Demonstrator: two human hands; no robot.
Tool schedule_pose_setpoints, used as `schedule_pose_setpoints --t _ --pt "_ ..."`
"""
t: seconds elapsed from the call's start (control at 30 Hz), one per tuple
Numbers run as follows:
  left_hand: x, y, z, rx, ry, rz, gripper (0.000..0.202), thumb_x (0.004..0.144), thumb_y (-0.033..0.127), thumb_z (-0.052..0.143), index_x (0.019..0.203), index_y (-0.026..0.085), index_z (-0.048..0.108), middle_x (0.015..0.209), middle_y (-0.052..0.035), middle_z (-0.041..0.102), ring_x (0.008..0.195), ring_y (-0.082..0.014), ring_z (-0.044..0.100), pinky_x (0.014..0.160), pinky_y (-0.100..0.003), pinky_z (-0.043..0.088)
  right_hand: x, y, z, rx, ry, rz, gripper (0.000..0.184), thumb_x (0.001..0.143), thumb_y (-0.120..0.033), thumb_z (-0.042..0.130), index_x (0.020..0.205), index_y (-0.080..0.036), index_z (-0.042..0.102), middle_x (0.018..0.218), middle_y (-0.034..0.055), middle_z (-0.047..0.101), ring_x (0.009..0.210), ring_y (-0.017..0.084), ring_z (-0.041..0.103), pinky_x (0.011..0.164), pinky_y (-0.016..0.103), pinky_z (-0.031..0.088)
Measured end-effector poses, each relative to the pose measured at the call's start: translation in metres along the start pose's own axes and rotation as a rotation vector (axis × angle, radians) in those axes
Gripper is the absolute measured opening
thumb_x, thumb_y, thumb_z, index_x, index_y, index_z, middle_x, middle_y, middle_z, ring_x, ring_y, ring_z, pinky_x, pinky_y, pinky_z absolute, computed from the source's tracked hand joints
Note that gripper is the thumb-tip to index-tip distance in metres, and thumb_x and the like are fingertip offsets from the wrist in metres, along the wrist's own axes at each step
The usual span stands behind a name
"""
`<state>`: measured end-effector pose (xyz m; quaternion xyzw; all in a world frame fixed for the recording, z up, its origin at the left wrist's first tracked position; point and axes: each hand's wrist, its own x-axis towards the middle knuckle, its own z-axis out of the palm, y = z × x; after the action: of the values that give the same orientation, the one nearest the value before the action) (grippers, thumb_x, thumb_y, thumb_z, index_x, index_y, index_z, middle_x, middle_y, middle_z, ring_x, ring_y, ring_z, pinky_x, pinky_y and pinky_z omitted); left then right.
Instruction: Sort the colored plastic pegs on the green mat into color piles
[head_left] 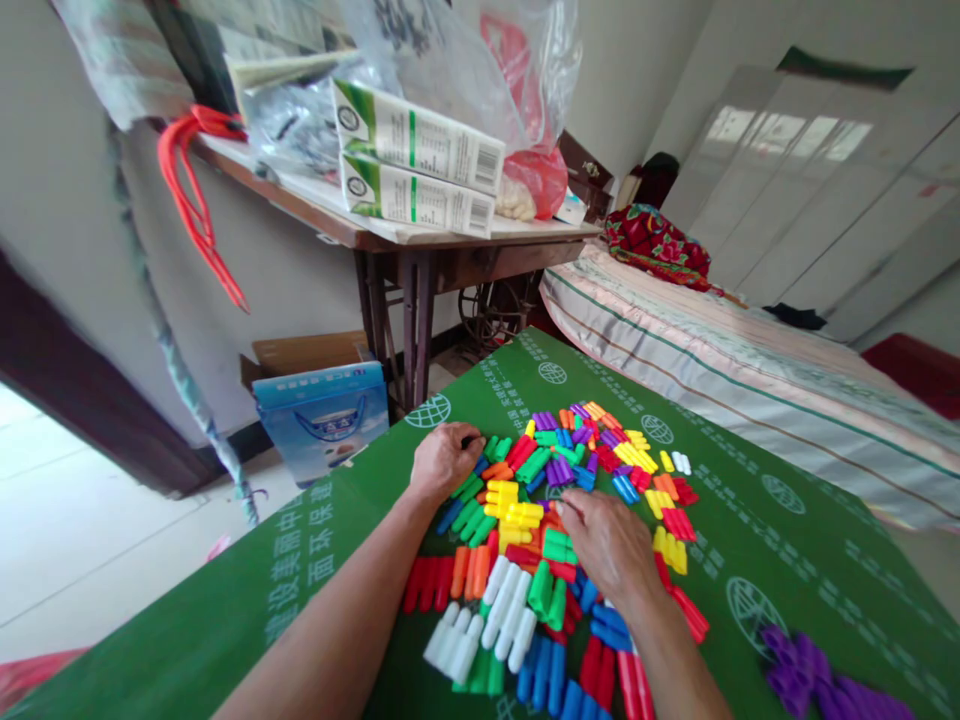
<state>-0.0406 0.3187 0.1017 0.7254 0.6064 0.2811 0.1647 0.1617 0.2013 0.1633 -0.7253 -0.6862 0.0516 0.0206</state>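
A spread of small plastic pieces (517,510) covers the middle of the green cloth, most looking like short rounded tubes joined side by side in red, orange, yellow, green, blue, purple and white. At its left edge my left hand (444,462) is closed, fingers curled beside green and blue pieces; whatever it grips is hidden. My right hand (611,540) reaches into the middle of the spread, thumb and fingers pinched together near purple and orange pieces. What lies between those fingertips is too small to make out. White pieces (510,610) lie between my forearms.
The green cloth (750,540) covers the work table. Purple pieces (817,680) lie at front right. Behind stands a wooden table (420,235) with stacked white-and-green boxes (420,170) and plastic bags. A blue carton (322,420) sits on the floor; a bed (712,350) is at right.
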Motion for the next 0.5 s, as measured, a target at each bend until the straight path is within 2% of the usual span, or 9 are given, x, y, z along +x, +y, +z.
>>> schedule_pose_setpoints --t 0.1,0.2,0.33,0.5 --pt "0.000 0.000 -0.001 0.005 -0.001 -0.001 0.031 0.080 0.037 0.045 0.087 0.023 0.071 0.092 -0.0033 0.072 0.086 -0.0196 0.065 0.069 -0.026 0.044 0.020 0.000 -0.002 -0.022 0.019 0.138 0.034 0.094 -0.038 0.040 0.106 -0.024 0.068 0.097 0.0086 0.073 0.091 0.022 0.067 0.073 0.030 0.046" --pt "0.001 0.001 -0.002 0.010 -0.006 0.005 0.031 0.080 0.037 0.044 0.087 0.023 0.071 0.091 -0.0031 0.072 0.085 -0.0189 0.065 0.069 -0.025 0.044 0.044 0.000 0.001 0.001 -0.008 0.224 0.035 0.092 -0.041 0.043 0.100 -0.021 0.071 0.098 0.0124 0.072 0.093 0.023 0.067 0.073 0.031 0.046" --pt "0.001 0.002 -0.003 0.020 -0.011 0.007 0.031 0.080 0.038 0.045 0.086 0.022 0.071 0.091 -0.0036 0.072 0.084 -0.0193 0.065 0.070 -0.026 0.044 0.063 0.006 0.010 0.073 -0.041 0.242 0.028 0.086 -0.038 0.052 0.089 -0.020 0.073 0.095 0.0131 0.073 0.091 0.024 0.067 0.069 0.030 0.045" --pt "0.002 0.002 -0.003 0.033 -0.010 -0.011 0.032 0.080 0.039 0.044 0.087 0.022 0.071 0.091 -0.0039 0.072 0.084 -0.0202 0.065 0.069 -0.026 0.045 0.058 0.024 0.018 0.189 -0.021 0.211 0.022 0.081 -0.035 0.056 0.071 -0.022 0.071 0.080 0.0062 0.073 0.079 0.020 0.067 0.058 0.025 0.039"
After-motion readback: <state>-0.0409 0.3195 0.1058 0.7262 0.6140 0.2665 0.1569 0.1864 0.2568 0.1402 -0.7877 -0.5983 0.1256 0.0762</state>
